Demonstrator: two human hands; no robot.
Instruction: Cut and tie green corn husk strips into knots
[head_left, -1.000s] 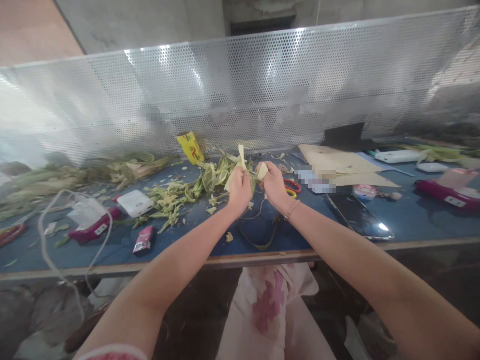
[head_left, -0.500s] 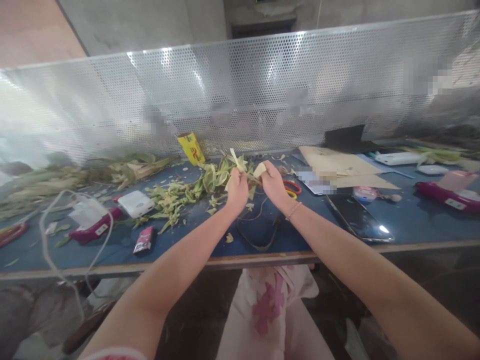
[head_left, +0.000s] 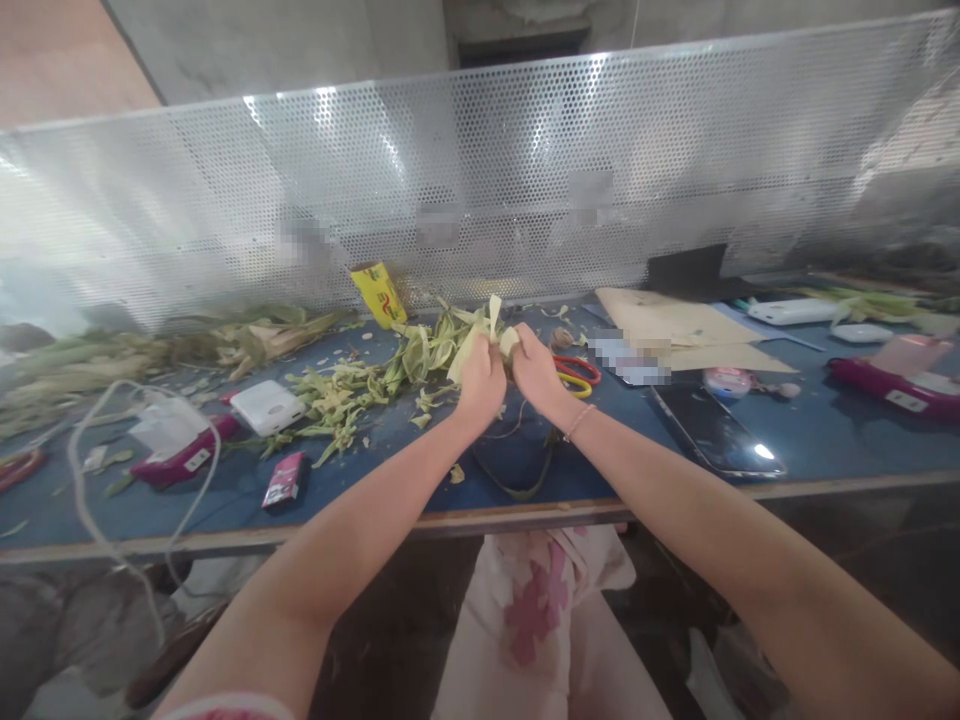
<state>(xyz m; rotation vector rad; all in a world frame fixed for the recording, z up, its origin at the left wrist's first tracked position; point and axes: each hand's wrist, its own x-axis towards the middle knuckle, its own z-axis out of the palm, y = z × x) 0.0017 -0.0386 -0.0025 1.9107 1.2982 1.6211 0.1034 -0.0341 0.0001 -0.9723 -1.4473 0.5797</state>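
My left hand (head_left: 482, 385) is closed on a pale green husk strip (head_left: 494, 314), whose end sticks up above the thumb. Close beside it, my right hand (head_left: 537, 372) pinches another pale piece (head_left: 509, 344); whether both belong to one strip I cannot tell. The fingertips are mostly turned away from view. Just left of and behind my hands lies a heap of twisted green husk strips (head_left: 420, 355). Scissors with red and yellow handles (head_left: 577, 370) lie right beside my right hand.
A yellow packet (head_left: 379, 296) stands by the perforated metal screen (head_left: 510, 150). To the left are a white box-shaped device (head_left: 268, 407), a pink small pack (head_left: 284, 480) and a white cable (head_left: 79, 470). A phone (head_left: 712, 430) and brown paper sheets (head_left: 675, 330) lie to the right.
My hands have come closer together, the left shifting slightly right and the right slightly left. The pale strip end now stands more upright between them.
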